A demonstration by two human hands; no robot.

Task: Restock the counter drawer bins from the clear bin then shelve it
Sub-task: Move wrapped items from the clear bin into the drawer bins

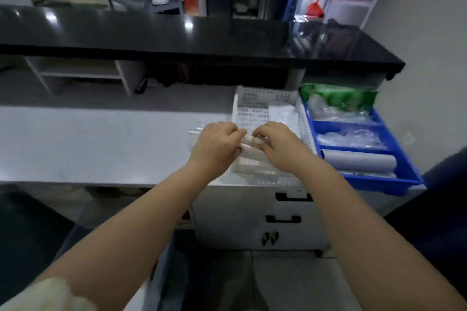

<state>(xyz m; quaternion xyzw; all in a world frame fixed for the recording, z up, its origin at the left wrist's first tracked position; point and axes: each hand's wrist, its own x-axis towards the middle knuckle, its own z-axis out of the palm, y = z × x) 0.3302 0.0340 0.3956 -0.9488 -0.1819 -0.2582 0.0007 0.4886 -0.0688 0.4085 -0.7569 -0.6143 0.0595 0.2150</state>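
Left hand (218, 145) and right hand (276, 142) both pinched a small pale packet (249, 145), long axis left-right, directly over the clear bin (199, 137); white drawer basket (262, 98) just beyond.

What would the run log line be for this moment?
left hand + right hand: both on pale packet | over clear bin | white basket behind | blue tray right

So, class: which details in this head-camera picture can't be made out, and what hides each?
- Item held between left hand and right hand: fingers cover it, blurred.
- Clear bin contents: under the hands, blurred.
- Blue bin contents: glare on plastic wrap.
- Left sleeve: cut off at the bottom edge.
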